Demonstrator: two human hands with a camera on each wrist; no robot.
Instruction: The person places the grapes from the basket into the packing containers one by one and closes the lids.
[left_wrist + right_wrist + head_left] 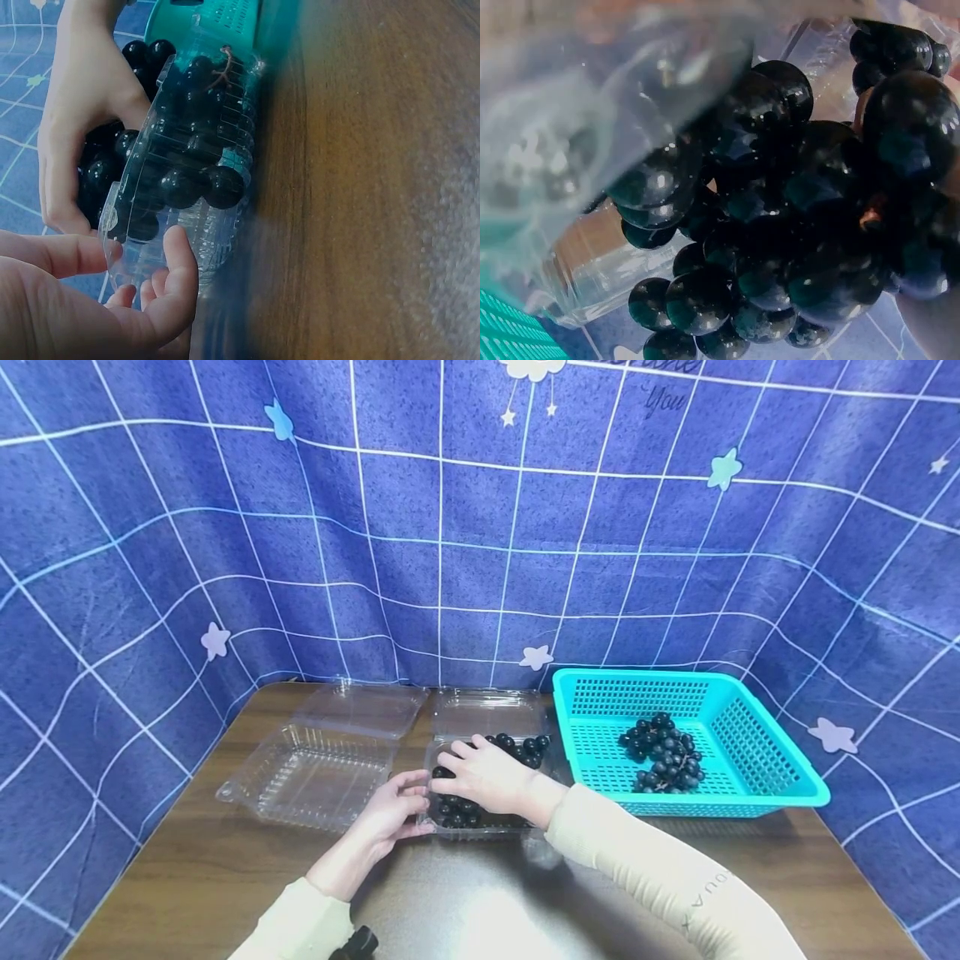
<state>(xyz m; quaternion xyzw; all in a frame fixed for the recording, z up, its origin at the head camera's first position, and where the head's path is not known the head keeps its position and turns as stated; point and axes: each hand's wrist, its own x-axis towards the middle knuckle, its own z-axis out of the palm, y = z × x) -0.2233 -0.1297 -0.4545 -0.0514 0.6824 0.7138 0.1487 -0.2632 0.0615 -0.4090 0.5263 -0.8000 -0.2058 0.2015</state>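
Observation:
A clear plastic clamshell box (491, 828) stands mid-table with its lid (491, 714) folded back, and dark grapes (459, 810) fill part of it. My right hand (495, 781) reaches in from above, its fingers curved over a bunch of grapes (787, 195) that fills much of the right wrist view. At the box's left corner, my left hand (393, 810) pinches the rim; in the left wrist view the thumb and fingers lie on either side of the clear plastic wall (161, 259). A brown stem (225, 67) shows among the grapes behind that wall.
To the left lies another clear clamshell box (322, 781), its lid (367, 706) laid back toward the curtain. A turquoise slotted basket (750, 806) at the right holds more dark grapes (663, 756). Behind the wooden table (187, 860) hangs a blue gridded curtain (465, 577).

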